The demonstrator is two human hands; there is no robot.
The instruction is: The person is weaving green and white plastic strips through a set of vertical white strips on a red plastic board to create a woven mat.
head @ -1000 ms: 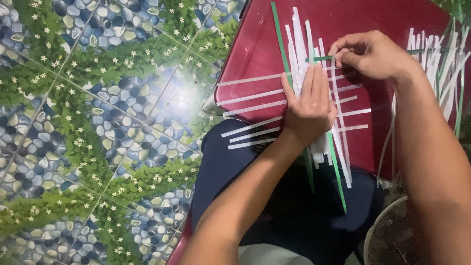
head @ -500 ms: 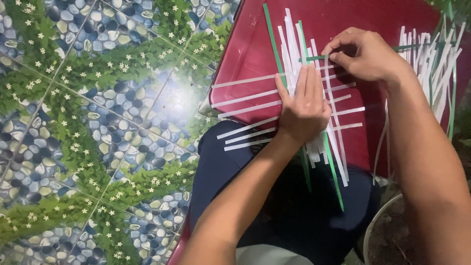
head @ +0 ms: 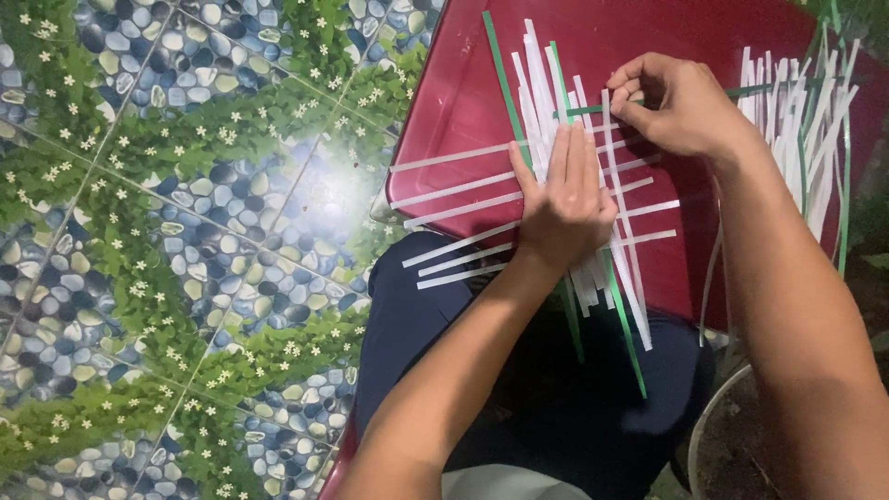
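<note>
1. The left hand [head: 567, 199] lay open and flat, pressing the woven strips [head: 546, 167] onto the red tray [head: 463, 102].
2. The right hand [head: 681, 102] pinched a green strip [head: 583, 110] running crosswise, its free end toward the left hand's fingertips.

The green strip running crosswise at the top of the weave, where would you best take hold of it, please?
Probably at its free right end, from the right: the green strip lies bare there, beyond the right hand, while the left hand pins the woven part.

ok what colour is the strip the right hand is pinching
Green; the strip in the right hand shows best in the head view.
</note>
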